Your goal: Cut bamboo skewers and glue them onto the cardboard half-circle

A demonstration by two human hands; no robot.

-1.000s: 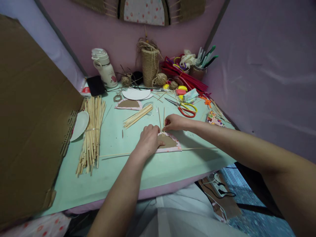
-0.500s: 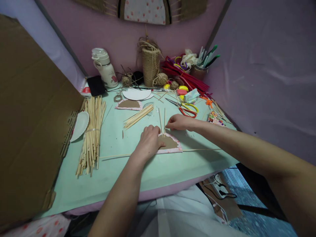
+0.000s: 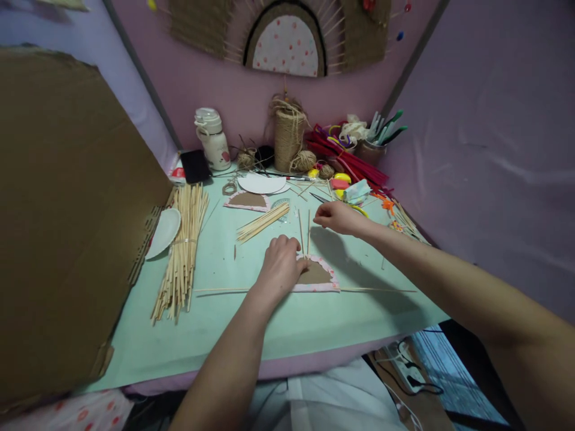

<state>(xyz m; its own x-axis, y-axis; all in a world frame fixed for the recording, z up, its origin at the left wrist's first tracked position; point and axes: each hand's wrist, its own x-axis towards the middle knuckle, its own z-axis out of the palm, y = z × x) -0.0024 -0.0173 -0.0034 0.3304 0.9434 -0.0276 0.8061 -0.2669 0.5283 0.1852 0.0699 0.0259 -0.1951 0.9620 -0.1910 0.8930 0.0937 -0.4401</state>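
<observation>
A brown cardboard half-circle (image 3: 318, 273) with a ruffled pink-and-white fabric edge lies flat on the table. My left hand (image 3: 279, 264) holds its left side down, the thumb on the cardboard and the fingers curled beside the sticks. Two thin wooden sticks (image 3: 308, 232) stand out from the curved edge, their lower ends close together near my left thumb. A long stick (image 3: 377, 290) runs along the straight edge and sticks out both sides. My right hand (image 3: 338, 218) is just right of the upright sticks, raised above its shadow, fingers closed together; whatever they may hold is hidden.
A small bundle of sticks (image 3: 264, 222) and a second half-circle (image 3: 248, 200) lie beyond my left hand. Scissors (image 3: 359, 210) are partly behind my right hand. A large stick bundle (image 3: 182, 251) lies left, beside a cardboard panel (image 3: 76, 227). A bottle (image 3: 214, 140) and twine spool (image 3: 288, 140) stand behind.
My right hand has drawn away from the upright sticks, up and to the right. My left hand stays on the half-circle. The head view has tilted up, showing more of the wall hanging.
</observation>
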